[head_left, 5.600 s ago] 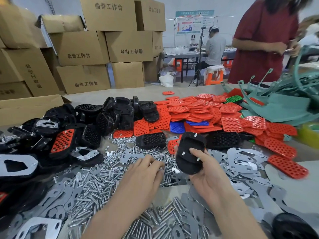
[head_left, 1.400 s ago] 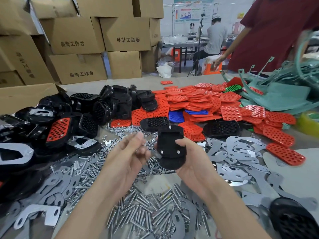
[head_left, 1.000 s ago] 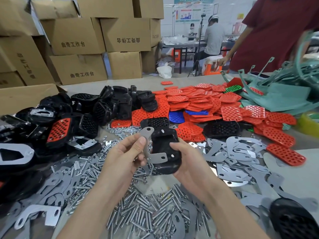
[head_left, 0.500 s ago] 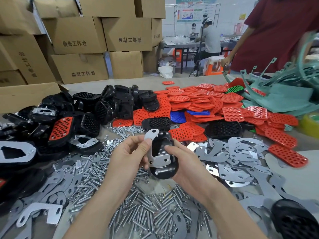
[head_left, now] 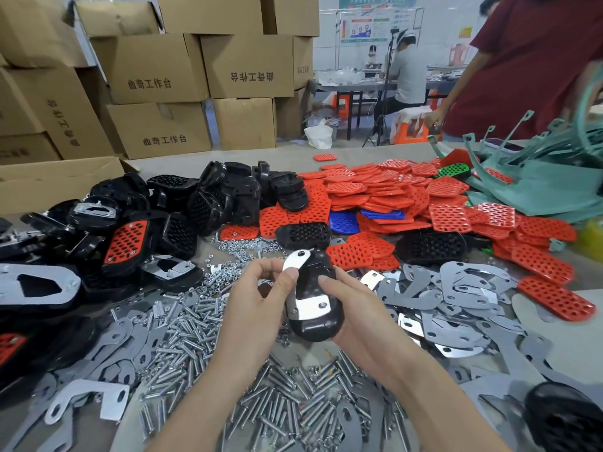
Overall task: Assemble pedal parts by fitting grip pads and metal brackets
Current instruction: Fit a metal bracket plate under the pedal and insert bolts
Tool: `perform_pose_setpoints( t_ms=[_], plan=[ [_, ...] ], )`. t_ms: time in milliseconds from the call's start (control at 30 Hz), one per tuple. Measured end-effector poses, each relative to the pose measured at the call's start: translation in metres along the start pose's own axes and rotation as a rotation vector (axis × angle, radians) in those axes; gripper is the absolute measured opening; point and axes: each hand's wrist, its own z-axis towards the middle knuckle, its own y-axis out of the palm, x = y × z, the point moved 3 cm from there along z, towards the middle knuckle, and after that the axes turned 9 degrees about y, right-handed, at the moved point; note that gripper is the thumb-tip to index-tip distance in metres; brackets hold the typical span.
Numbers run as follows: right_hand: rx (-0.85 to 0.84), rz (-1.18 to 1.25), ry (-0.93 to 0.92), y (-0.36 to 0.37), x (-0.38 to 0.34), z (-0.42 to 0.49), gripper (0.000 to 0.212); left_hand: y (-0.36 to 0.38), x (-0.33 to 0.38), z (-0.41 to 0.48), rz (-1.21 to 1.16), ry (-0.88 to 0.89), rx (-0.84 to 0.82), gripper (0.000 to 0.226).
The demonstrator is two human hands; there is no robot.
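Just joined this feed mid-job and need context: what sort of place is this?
Most likely a small factory assembly floor. The worktable carries bulk heaps of red grip pads, metal brackets and bolts; stacked cardboard cartons stand behind it; another worker sits at a bench farther back.

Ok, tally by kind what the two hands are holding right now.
black pedal body, held in the right hand: 1
metal bracket, pinched by the left hand: 1
Total: 2
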Motion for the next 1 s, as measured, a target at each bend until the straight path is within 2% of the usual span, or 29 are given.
perform_pose_setpoints(
  t_ms=[167,400,800,1000],
  plan=[
    [-0.002,0.062,-0.009,0.000,0.000,0.001,0.031,-0.001,0.002,-0.001,0.090,0.069,0.002,0.005],
    [0.045,0.060,-0.019,-0.002,0.000,0.000,0.025,0.002,0.005,-0.004,0.070,0.112,-0.006,0.004],
    [0.201,-0.077,-0.123,-0.004,0.000,-0.001,0.016,0.009,0.008,-0.008,0.057,0.155,-0.095,0.010],
    [0.223,-0.112,-0.162,-0.007,0.002,0.002,0.015,0.011,0.008,-0.008,0.035,0.170,-0.117,0.017]
  ],
)
